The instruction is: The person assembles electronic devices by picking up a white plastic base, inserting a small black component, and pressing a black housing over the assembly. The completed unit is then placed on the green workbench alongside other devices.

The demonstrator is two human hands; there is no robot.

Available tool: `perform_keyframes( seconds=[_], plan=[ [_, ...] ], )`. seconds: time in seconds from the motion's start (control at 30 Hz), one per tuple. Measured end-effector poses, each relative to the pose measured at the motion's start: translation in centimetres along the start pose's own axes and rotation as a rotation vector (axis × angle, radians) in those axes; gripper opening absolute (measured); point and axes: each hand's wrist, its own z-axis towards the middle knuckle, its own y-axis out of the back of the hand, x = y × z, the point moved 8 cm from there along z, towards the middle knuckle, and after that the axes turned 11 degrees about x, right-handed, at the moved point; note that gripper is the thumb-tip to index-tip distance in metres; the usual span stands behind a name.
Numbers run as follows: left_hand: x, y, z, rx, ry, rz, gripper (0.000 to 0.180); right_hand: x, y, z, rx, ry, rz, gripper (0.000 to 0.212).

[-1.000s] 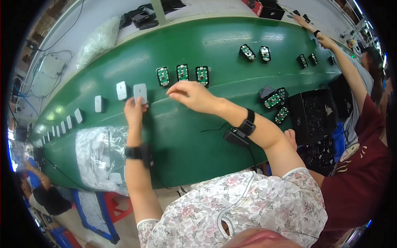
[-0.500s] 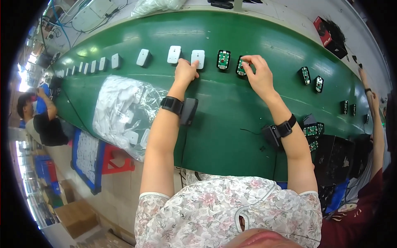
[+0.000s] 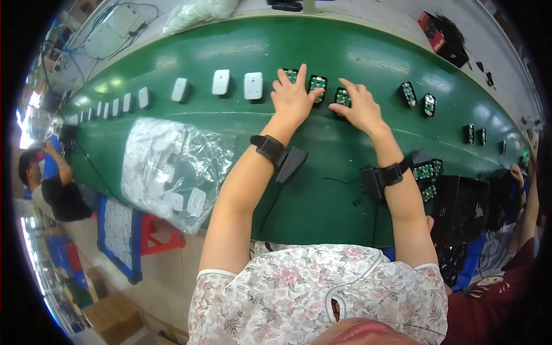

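Observation:
My left hand (image 3: pixel 290 102) is spread over a black housing with a green circuit board (image 3: pixel 291 75), which its fingers partly cover. Its thumb reaches the edge of a second such housing (image 3: pixel 317 86), just to the right. My right hand (image 3: pixel 363 109) has its thumb and index finger at opposite ends of a third black housing with a green circuit board (image 3: pixel 343 96). Left of these lie white plastic covers, the nearest cover (image 3: pixel 253 86) beside my left hand and another cover (image 3: pixel 221 82) farther left.
More white covers (image 3: pixel 143 98) line the green table (image 3: pixel 299 213) leftward. A clear bag of white parts (image 3: pixel 164 167) lies near left. Further board housings (image 3: pixel 408 94) stand right; loose boards (image 3: pixel 425 171) lie by a black box (image 3: pixel 460 207). People sit at both sides.
My left hand has left the white cover and moved right onto the board housings. My right hand has shifted right of the second housing, and a third now shows in its fingers. The view has shifted.

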Motion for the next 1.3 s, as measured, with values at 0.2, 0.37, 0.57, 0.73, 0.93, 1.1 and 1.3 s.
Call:
perform_keyframes(
  seconds=[0.2,0.37,0.57,0.73,0.93,1.1,1.3],
  plan=[
    [-1.0,-2.1,1.7,0.13,0.006,-0.052,0.071,-0.4,-2.5,1.5,-0.046,-0.035,0.172,0.076],
    [-0.2,-4.0,3.2,0.169,0.081,-0.192,0.058,-2.1,-2.1,1.7,-0.005,-0.085,0.39,0.076],
    [-3.1,-4.1,0.8,0.152,-0.145,-0.335,0.056,-3.5,1.7,-4.2,-0.156,-0.008,0.122,0.07],
    [-10.5,-4.9,-4.1,0.319,-0.365,-0.484,0.05,-7.0,4.4,-11.6,-0.043,-0.194,-0.08,0.063],
    [-16.4,-8.1,-8.5,0.484,-0.46,-0.49,0.063,-8.5,4.1,-14.6,-0.096,-0.193,-0.3,0.061],
    [-18.5,-6.7,-9.1,0.403,-0.508,-0.335,0.089,-8.4,5.7,-17.1,-0.253,-0.126,-0.407,0.065],
    [-13.3,-0.9,-10.9,0.204,-0.563,-0.241,0.074,-4.6,6.0,-20.6,-0.266,-0.06,-0.195,0.046]
  ],
)
